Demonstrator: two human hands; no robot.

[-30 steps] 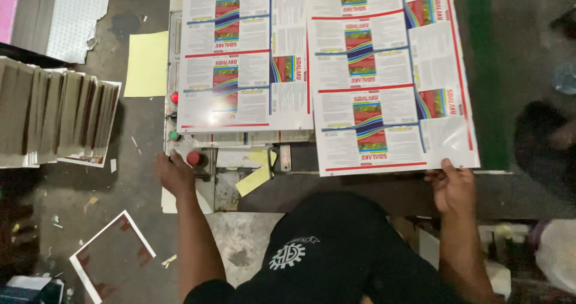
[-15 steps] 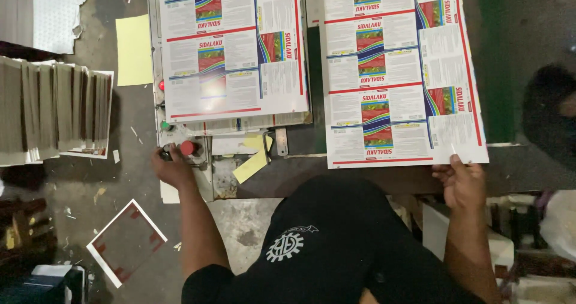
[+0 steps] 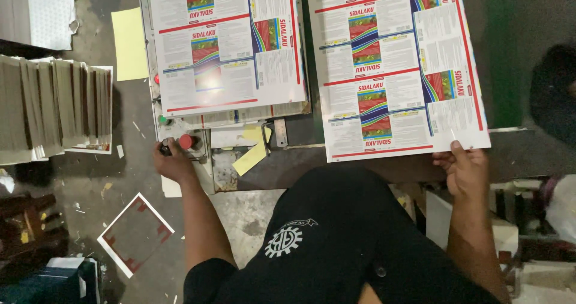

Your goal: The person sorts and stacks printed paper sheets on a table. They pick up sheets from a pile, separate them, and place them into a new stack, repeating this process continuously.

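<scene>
Beside red button (image 3: 186, 141), left hand (image 3: 173, 162) outstretched

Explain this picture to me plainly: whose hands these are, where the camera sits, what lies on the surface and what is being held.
The camera sits on a person's head, looking down past a dark shirt at their own two bare hands. The left hand rests at a red button on a metal control panel. The right hand pinches the near edge of a large printed sheet on the right. Another printed sheet lies on the left. Farther left stands a row of grey card stacks. A white frame scrap lies on the floor.
</scene>
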